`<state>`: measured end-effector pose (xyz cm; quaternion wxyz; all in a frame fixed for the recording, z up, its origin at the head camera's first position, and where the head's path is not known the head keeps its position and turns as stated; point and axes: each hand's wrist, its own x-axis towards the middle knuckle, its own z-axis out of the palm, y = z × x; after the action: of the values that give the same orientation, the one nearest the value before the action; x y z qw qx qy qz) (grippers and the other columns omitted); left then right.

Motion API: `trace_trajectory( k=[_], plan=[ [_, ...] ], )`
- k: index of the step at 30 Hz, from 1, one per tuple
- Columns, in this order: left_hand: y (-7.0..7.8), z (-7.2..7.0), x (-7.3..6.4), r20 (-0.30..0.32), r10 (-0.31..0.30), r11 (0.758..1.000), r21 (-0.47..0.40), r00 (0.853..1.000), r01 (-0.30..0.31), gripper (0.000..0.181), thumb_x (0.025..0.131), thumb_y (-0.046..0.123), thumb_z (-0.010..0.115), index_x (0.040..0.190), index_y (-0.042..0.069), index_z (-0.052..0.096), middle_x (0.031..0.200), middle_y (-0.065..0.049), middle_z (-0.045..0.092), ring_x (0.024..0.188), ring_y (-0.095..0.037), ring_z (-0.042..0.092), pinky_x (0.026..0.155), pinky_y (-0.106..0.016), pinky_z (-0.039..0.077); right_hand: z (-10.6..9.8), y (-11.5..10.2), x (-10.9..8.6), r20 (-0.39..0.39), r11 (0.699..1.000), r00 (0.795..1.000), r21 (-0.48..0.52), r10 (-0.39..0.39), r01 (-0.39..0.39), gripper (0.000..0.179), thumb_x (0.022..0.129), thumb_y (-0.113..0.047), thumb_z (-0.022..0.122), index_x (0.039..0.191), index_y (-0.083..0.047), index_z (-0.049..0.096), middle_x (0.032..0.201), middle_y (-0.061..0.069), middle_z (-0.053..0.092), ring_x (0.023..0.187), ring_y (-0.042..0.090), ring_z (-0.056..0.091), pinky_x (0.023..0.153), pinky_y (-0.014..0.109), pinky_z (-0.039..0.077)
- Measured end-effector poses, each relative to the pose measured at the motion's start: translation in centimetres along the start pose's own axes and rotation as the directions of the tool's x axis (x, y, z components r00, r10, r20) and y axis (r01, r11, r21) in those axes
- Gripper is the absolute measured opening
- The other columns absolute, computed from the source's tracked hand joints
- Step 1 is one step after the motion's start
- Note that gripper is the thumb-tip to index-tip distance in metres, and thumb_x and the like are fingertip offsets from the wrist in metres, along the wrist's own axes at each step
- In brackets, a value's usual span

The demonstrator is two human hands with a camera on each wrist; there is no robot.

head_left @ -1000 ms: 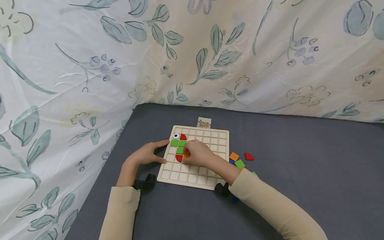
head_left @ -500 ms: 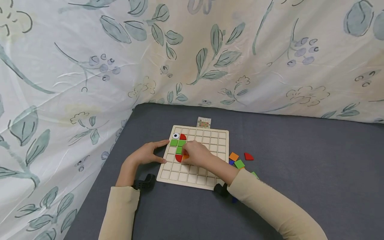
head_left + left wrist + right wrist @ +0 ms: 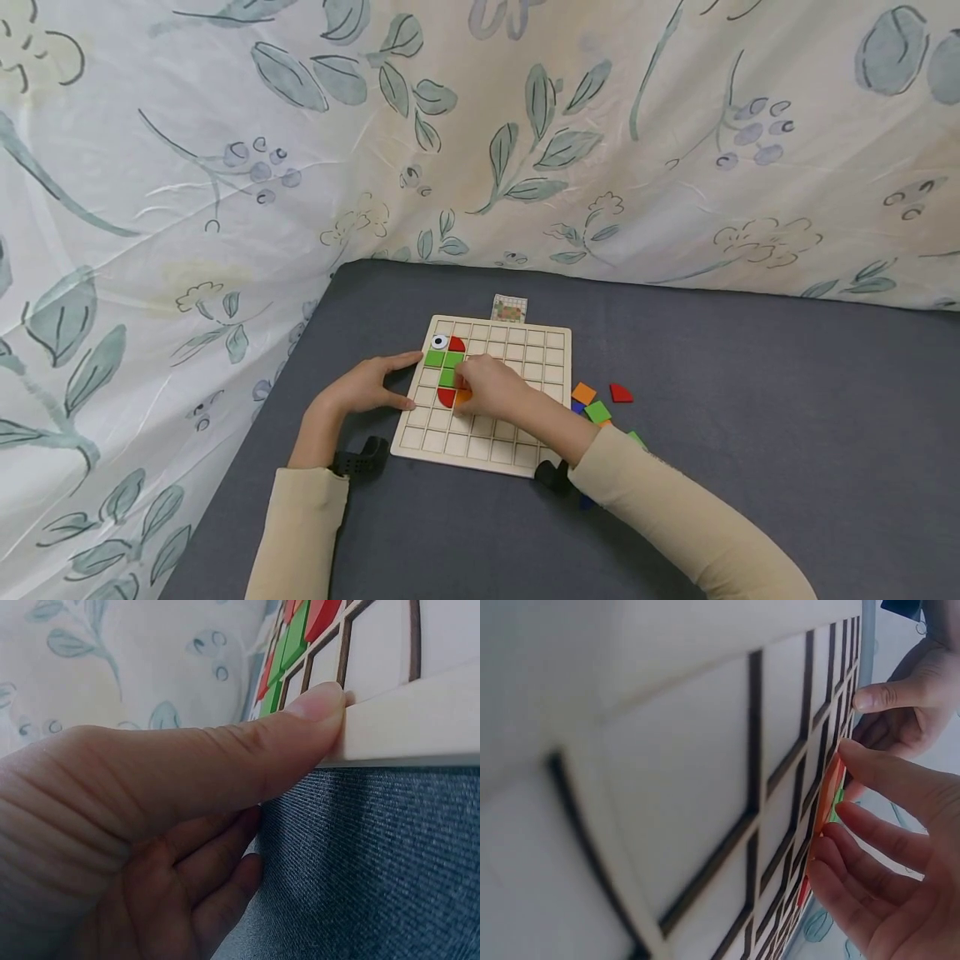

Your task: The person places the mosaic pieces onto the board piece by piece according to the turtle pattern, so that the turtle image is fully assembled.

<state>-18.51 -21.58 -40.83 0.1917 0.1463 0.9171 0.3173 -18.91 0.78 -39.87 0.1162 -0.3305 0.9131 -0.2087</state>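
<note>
From my remote seat, I judge that the left hand [image 3: 365,385] steadies the board [image 3: 534,371], its thumb and forefinger straight against the edge. The right hand [image 3: 491,387], bent downward, pinches the orange piece [image 3: 826,799] beside the red quarter-round [image 3: 446,397] on the grid, probably for alignment.

I get soft, even light in the head view, shadow on the blue-grey woven cloth [image 3: 360,862] at left wrist, a blurred near pale wooden gridded board [image 3: 682,772] at right.
</note>
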Motion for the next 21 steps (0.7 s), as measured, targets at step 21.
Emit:
trace_trajectory(
  k=[21],
  plan=[
    [0.2, 0.0, -0.1, -0.003, -0.013, 1.000, 0.000, 1.000, 0.013, 0.081, 0.074, 0.020, 0.077, 0.143, 0.009, 0.035, 0.147, -0.015, 0.032, 0.135, -0.037, 0.027, 0.105, -0.053, 0.030, -4.5, -0.4, -2.9, 0.290, 1.000, 0.957, 0.004, -0.024, 0.024, 0.027, 0.085, -0.034, 0.066, 0.098, -0.010, 0.065, 0.079, -0.003, 0.058, 0.069, 0.012, 0.053, 0.061, 0.027, 0.045]
  ],
)
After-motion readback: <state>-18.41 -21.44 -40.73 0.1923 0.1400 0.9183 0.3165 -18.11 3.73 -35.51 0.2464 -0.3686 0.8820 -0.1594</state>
